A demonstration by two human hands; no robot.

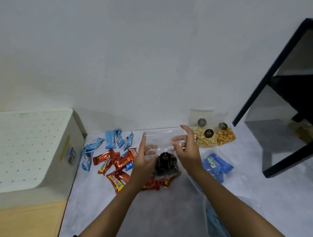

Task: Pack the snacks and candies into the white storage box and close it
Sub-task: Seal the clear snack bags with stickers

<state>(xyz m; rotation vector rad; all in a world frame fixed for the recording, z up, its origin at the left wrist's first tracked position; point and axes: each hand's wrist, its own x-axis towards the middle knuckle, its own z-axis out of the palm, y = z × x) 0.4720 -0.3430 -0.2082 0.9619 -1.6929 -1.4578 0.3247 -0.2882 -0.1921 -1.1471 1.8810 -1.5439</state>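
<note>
Both hands hold one clear pouch [165,156] of dark snacks above the middle of the floor. The left hand [144,163] pinches the pouch's left edge between thumb and curled fingers, its index finger pointing up and away. The right hand [185,152] pinches the upper right part of the film between thumb and forefinger, its other fingers spread and lifted. The pouch stands roughly upright: its long axis runs near to far, the empty clear top toward the far wall, the dark contents and the black round label sagging at the near end.

The step in hand appears to be picking up this pouch for packing. Nothing is yet seen going into the white storage box [29,148], which sits at the left with its dotted lid on, well apart from the hands. The next move calls for getting the lid off, carrying the pouch left, and laying it flat inside.

Under and left of the hands lie red candy bars [116,182] and light blue wafer packs [113,138], scattered. To the far right stand clear pouches of nuts [207,137]; near right lies a bag of dark blue candies [215,166]. A black table frame [274,70] stands at the right edge.
</note>
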